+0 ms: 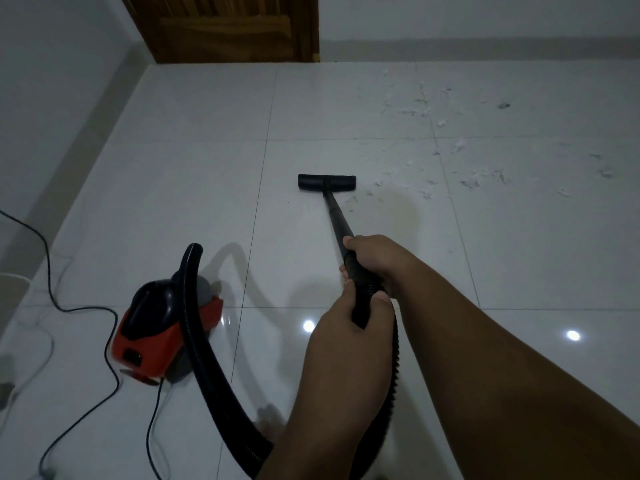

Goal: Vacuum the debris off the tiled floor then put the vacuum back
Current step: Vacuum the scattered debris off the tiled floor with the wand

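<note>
Both hands hold the black vacuum wand (pixel 334 216). The right hand (pixel 375 259) is wrapped around it higher up, and the left hand (pixel 346 327) grips the ribbed hose (pixel 197 327) end just below. The floor nozzle (pixel 326 183) lies flat on the white tiled floor (pixel 194 188). The debris (pixel 460 150) is scattered to its right. The red canister vacuum (pixel 162 327) stands at the left, beside its power cord (pixel 59 299).

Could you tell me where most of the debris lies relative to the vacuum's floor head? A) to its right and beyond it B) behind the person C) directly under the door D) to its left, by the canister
A: the debris is scattered on the tiles right of and beyond the floor head.
</note>
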